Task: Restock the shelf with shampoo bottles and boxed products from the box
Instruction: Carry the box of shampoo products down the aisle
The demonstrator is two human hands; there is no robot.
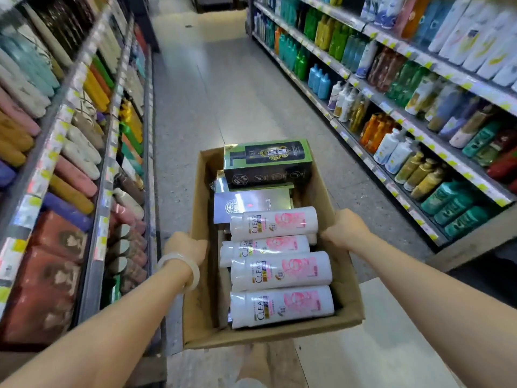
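Note:
I hold an open cardboard box in front of me above the aisle floor. My left hand grips its left wall and my right hand grips its right wall. Inside lie several white and pink shampoo bottles on their sides, stacked toward the near end. Beyond them rests a silver-grey boxed product, and at the far end a black and green boxed product lies on top. A pale bangle circles my left wrist.
Stocked shelves of coloured bottles run along the left, close to the box. More shelves with bottles line the right side. The grey tiled aisle floor stretches ahead between them.

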